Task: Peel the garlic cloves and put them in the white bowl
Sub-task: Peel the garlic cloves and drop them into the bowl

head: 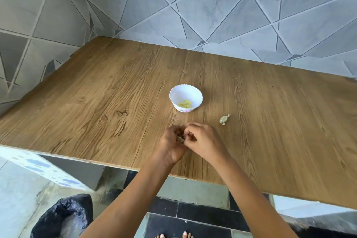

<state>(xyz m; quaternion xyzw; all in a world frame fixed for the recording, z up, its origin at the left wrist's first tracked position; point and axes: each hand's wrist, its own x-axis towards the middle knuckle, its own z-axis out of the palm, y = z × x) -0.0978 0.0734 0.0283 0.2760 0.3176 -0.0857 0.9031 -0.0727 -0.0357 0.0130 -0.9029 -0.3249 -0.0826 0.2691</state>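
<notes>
Tiled walls [212, 9] flank wooden table [96, 98] holding bowl [185, 92].

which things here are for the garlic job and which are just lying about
For the job: garlic clove, pinched by left hand and right hand; white bowl holding peeled cloves; garlic piece near it.
Lying about: black bag on the floor.

Soft, even daylight fills the view, bright and without hard glare on the wooden table [116, 87]. Shadows are faint, and the light perhaps comes from the left. The wide lens bows the table's edges and the tiled wall [212, 6]. The left hand [172, 147] and right hand [202, 141] look slightly smeared, and the garlic clove [180, 138] pinched between them is a blur.
</notes>
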